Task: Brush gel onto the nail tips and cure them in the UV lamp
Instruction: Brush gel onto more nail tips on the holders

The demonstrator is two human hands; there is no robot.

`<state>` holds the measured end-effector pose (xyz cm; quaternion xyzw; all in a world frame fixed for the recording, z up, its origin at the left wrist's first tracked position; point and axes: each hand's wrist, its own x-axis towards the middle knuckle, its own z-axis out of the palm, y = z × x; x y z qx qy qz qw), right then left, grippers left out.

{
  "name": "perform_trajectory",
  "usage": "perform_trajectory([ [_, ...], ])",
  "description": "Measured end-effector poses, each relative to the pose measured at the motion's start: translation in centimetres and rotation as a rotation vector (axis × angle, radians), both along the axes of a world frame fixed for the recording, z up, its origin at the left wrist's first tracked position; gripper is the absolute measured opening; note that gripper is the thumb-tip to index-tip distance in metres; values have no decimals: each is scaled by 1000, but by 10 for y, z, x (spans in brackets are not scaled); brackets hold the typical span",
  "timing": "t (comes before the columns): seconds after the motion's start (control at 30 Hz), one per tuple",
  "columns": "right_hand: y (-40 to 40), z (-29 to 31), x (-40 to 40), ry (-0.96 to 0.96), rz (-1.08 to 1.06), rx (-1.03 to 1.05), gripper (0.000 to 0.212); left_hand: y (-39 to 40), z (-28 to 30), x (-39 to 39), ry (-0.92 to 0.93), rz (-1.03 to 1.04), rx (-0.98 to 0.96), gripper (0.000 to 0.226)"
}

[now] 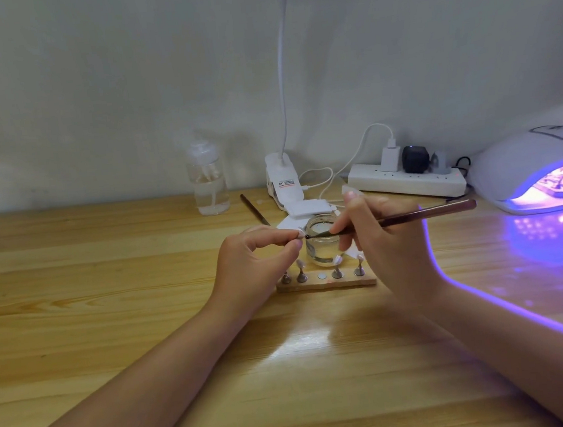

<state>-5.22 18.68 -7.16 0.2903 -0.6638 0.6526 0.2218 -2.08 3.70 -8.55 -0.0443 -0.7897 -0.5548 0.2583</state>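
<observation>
A pale wooden table (109, 298) is standing against a plain whitish wall (88, 77), with a power strip (407, 180) and a clear bottle (207, 182) sitting at the back. The UV lamp (522, 162) is glowing violet at the right. The left hand (254, 267) is pinching a nail tip (300, 234) between curled fingers. The right hand (382, 238) is gripping the brush (411, 217), its long axis lying nearly level, bristles pointing left at the nail tip, over a glass jar (323, 247). A wooden holder (326, 283) is carrying more tips just below.
</observation>
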Motion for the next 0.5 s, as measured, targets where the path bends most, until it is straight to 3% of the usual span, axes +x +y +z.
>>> perform_trajectory([
  [0.5, -1, 0, 0, -6, 9, 18, 36, 0, 0, -1, -18, 1, 30, 22],
])
